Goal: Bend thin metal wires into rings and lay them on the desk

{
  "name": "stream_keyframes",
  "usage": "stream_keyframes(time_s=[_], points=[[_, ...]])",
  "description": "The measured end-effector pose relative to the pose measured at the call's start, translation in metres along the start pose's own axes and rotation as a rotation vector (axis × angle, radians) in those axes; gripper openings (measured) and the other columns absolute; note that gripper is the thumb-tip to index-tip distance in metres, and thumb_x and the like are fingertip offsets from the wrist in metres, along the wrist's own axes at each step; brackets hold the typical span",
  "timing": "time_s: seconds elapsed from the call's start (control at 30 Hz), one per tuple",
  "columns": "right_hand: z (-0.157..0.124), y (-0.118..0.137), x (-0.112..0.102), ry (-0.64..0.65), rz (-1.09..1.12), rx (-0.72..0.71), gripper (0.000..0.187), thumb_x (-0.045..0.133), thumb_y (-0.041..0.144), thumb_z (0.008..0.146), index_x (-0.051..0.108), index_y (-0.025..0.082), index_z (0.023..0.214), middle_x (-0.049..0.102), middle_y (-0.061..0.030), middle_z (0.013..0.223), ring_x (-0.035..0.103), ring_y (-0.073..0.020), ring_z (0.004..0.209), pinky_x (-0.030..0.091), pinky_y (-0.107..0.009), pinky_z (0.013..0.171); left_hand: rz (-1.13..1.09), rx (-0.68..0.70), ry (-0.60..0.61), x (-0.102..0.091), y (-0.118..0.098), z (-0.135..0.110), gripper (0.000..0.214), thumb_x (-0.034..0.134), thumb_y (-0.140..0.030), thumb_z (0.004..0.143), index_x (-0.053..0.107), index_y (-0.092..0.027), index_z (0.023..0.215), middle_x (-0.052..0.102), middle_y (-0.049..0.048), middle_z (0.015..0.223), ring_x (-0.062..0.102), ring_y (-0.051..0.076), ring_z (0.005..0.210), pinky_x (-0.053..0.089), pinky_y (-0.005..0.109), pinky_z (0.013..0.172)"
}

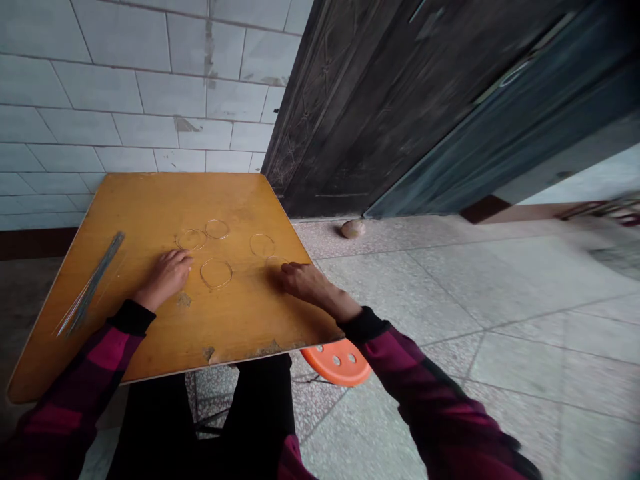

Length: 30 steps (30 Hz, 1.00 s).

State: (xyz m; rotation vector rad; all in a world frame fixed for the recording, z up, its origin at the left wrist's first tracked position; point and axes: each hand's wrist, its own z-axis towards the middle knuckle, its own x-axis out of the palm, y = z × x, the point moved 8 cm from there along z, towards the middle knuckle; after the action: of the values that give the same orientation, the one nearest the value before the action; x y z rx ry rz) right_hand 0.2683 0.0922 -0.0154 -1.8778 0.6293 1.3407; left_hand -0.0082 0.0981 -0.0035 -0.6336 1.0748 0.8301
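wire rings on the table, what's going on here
A person in red-and-black checked sleeves sits at a wooden table with both hands on it. The left hand lies palm down beside the nearest wire ring, holding nothing. The right hand rests near the table's right edge, its fingers at a faint ring; whether they pinch it is unclear. Other rings lie farther back, and a bundle of straight wires lies at the left.

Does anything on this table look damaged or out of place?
Yes: the table's near edge is chipped, with the veneer broken away in patches, and a worn spot shows beside the left hand. The wire rings lie flat, and the wire bundle looks tidy.
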Motion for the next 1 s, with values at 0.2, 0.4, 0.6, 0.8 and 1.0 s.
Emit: stream_keyframes(time_s=[0.2,0.4,0.6,0.8,1.0], points=[[-0.003,-0.009,-0.017,-0.061,0.017,0.038,0.02,0.046,0.013,0.083,0.067,0.011,0.083,0.065,-0.014,0.084,0.054,-0.0177,0.066,0.027,-0.031,0.052,-0.02,-0.004,-0.049,-0.007,0.001,-0.002,0.023,0.049,-0.012,0.087,0.066,-0.017,0.101,0.064,0.0132,0.119,0.056,0.026,0.109,0.045,0.043,0.094],[0.026,-0.02,-0.039,-0.124,0.0,0.137,0.029,0.038,0.014,0.09,0.066,0.009,0.094,0.065,-0.0173,0.095,0.058,-0.0211,0.077,0.03,-0.03,0.055,-0.047,0.007,-0.078,-0.011,0.001,-0.004,0.021,0.049,-0.014,0.088,0.067,-0.015,0.099,0.064,0.0151,0.117,0.056,0.027,0.109,0.046,0.044,0.094],[0.065,-0.016,-0.034,-0.059,0.025,0.085,0.03,0.038,0.016,0.095,0.067,0.012,0.095,0.067,-0.0149,0.097,0.061,-0.0192,0.075,0.03,-0.029,0.056,-0.043,-0.014,-0.051,-0.01,-0.001,-0.005,0.019,0.05,-0.014,0.087,0.067,-0.016,0.097,0.066,0.0136,0.114,0.058,0.027,0.107,0.047,0.043,0.093],[0.085,-0.031,-0.036,-0.066,0.041,0.056,0.03,0.039,0.018,0.097,0.068,0.012,0.101,0.068,-0.0146,0.102,0.062,-0.0201,0.081,0.032,-0.028,0.06,-0.038,-0.018,-0.012,-0.008,-0.003,-0.006,0.02,0.05,-0.013,0.087,0.067,-0.016,0.097,0.066,0.0127,0.113,0.058,0.026,0.106,0.046,0.042,0.092],[0.135,-0.045,-0.05,-0.155,0.085,0.056,0.026,0.045,0.02,0.096,0.069,0.01,0.096,0.068,-0.0156,0.101,0.061,-0.0207,0.084,0.034,-0.027,0.063,-0.031,-0.013,0.025,-0.004,-0.009,-0.002,0.022,0.047,-0.015,0.09,0.065,-0.011,0.103,0.065,0.0161,0.117,0.057,0.027,0.109,0.044,0.042,0.094]])
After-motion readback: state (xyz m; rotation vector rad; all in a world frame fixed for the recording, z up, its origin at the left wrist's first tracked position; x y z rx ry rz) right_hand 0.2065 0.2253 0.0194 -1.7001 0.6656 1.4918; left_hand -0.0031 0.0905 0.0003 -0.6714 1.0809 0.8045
